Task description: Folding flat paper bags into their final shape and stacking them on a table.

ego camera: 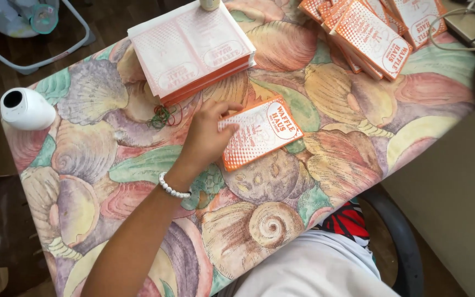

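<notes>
From above, the person's left hand [207, 135] reaches across a table [358, 132] covered in a shell-patterned cloth, fingers loosely spread and resting their tips on the left edge of an orange-and-white paper sleeve [260, 132] lying flat near the middle; nothing is pinched. Just left of the hand lies a tangle of rubber bands [163, 116]. A flat stack of unfolded sleeves [191, 49] sits beyond it, and a fanned pile of finished sleeves [375, 30] at the far right. A white cylinder [26, 109] stands at the left edge. The right hand is only a blur at the frame's right edge.
</notes>
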